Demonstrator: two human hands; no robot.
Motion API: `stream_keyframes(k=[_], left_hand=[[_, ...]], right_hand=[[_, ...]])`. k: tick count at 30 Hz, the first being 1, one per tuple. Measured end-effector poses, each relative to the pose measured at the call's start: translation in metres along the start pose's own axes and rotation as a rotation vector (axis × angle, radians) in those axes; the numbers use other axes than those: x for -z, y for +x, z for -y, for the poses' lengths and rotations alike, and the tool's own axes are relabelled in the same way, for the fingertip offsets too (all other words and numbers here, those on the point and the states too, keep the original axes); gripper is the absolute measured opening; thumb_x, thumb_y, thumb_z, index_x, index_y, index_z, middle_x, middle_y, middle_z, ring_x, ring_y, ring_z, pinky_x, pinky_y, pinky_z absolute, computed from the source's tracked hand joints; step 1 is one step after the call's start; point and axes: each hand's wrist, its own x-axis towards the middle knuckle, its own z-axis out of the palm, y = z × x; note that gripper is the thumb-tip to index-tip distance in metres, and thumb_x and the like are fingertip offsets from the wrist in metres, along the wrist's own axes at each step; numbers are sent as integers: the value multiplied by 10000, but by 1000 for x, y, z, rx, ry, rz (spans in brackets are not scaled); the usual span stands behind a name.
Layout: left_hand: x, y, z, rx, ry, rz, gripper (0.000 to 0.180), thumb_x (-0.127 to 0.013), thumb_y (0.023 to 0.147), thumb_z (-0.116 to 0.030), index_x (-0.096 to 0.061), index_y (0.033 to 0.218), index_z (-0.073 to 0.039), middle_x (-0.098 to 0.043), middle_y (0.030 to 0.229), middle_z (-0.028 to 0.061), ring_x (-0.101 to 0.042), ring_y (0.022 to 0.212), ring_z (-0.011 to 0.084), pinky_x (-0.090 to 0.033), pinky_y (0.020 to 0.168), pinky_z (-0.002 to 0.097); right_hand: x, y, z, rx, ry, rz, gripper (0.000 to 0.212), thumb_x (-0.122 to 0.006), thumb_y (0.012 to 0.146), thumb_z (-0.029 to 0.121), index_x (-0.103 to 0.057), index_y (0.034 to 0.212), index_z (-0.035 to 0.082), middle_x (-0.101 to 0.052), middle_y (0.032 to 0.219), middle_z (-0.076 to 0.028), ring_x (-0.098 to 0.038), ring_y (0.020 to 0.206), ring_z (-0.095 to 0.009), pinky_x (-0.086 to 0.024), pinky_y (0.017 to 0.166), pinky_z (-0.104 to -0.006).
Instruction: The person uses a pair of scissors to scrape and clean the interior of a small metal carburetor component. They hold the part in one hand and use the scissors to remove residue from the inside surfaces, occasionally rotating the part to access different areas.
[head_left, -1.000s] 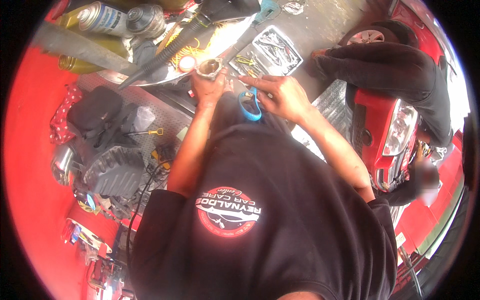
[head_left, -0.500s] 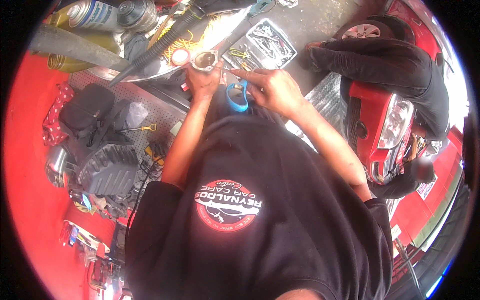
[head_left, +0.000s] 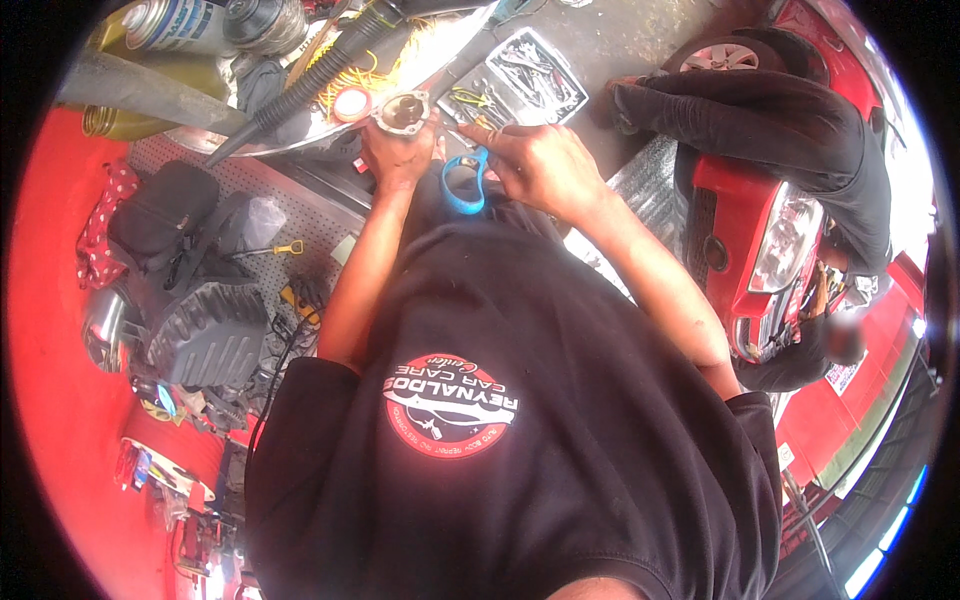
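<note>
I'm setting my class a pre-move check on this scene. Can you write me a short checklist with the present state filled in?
1. Metal housing held in left hand: ok.
2. Housing's open end visible: ok, facing the camera.
3. Right hand firmly gripping blue loop: cannot tell.
4. Gloves worn: not ok, bare hands.
5. White tray holding tools: ok, several inside.

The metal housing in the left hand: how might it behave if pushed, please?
The metal housing would probably be stiff, given its rigid-looking flanged rim. It may be light for its size, as its open mouth shows a hollow.
</note>
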Motion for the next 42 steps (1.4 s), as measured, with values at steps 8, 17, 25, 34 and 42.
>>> stream_keyframes(k=[8,17,25,34,42], left_hand=[[4,-1,-8,106,8,73,401,-875,764,-223,-731,1061,2,-768,1030,113,-731,982,273,-537,925,394],[2,-1,2,93,51,80,469,-893,747,-316,-745,1077,-17,-781,1037,112,-744,980,278,-544,903,407],[6,1,-8,116,132,73,486,-907,712,-346,-761,1058,-37,-786,1014,105,-752,943,278,-553,853,413],[5,1,-13,136,-213,71,327,-843,766,-189,-736,1002,10,-766,963,83,-713,869,223,-543,843,383],[-13,2,-6,171,-406,-8,236,-764,790,-114,-760,988,13,-756,828,85,-700,779,192,-525,733,349]], right_hand=[[-4,-1,-6,7,6,-24,517,-682,853,153,-686,1364,235,-726,799,-112,-716,711,-332,-576,631,-469],[-2,-1,-2,-21,11,-5,509,-687,850,152,-689,1356,204,-717,794,-126,-708,713,-343,-565,641,-465],[-3,8,-8,-53,30,24,578,-739,793,119,-681,1366,172,-716,831,-144,-712,786,-359,-559,696,-457],[-18,11,-13,-65,114,-36,594,-628,844,31,-645,1418,179,-711,841,-165,-710,783,-358,-561,720,-455],[-27,-9,17,-152,159,-143,506,-697,880,133,-683,1379,215,-727,883,-124,-713,759,-354,-587,701,-468]])
